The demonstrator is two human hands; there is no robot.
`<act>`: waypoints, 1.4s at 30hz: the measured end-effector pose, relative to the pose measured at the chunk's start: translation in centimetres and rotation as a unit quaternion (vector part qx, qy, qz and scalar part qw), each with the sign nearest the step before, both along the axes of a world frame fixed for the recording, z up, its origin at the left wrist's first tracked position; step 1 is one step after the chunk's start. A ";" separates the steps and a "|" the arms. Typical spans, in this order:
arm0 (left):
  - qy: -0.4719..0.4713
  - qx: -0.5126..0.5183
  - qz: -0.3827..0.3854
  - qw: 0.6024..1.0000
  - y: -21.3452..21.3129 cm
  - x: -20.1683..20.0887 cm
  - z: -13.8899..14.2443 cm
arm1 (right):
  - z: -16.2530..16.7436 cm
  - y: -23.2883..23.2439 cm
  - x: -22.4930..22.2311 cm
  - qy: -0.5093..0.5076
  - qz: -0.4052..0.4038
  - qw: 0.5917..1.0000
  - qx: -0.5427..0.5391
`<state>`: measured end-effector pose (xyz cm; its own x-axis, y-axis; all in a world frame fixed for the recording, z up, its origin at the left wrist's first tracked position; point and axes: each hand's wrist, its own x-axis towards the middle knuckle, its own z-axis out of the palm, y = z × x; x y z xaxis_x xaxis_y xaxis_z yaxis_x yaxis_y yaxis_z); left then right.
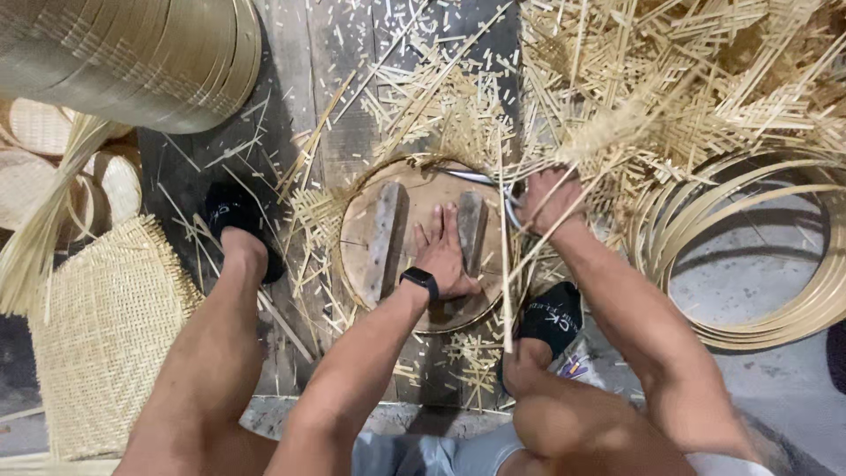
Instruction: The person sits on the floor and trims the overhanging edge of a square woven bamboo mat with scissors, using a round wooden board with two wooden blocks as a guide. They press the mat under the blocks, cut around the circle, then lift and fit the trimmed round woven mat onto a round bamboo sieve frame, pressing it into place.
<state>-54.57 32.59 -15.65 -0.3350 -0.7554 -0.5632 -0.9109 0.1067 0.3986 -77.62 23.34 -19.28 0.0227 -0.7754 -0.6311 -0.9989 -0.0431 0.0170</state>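
My left hand [443, 251] lies flat, fingers spread, on a round wooden form [421, 242] with two wooden battens across it. A woven bamboo rim wraps the form's edge. My right hand [546, 201] is at the form's right edge, closed on metal scissors [498, 188], with long bamboo strips crossing over it. A black watch sits on my left wrist. My feet in black sandals rest on either side of the form.
A woven bamboo mat [110, 330] lies at the left, with a stack of bamboo trays [141, 57] at top left. Cut strip offcuts [670, 97] pile at top right. Bamboo hoops [767, 256] lie at the right on the concrete.
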 end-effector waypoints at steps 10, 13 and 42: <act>0.029 -0.031 -0.096 0.994 1.3 2.0 -0.9 | -0.5 1.2 -3.9 -0.050 0.078 0.993 -0.074; 0.034 -0.011 -0.086 0.996 1.2 1.8 -1.0 | -1.2 -0.5 -0.9 -0.041 0.130 0.979 -0.152; 0.098 -0.010 -0.152 0.983 2.9 4.8 -4.0 | -1.4 -1.5 0.9 -0.128 -0.121 0.983 -0.043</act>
<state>-49.82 35.52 -19.63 -0.6477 -0.6137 -0.4515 -0.7416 0.3718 0.5584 -76.71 21.81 -20.69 -0.0188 -0.8284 -0.5599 -0.9519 0.1862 -0.2435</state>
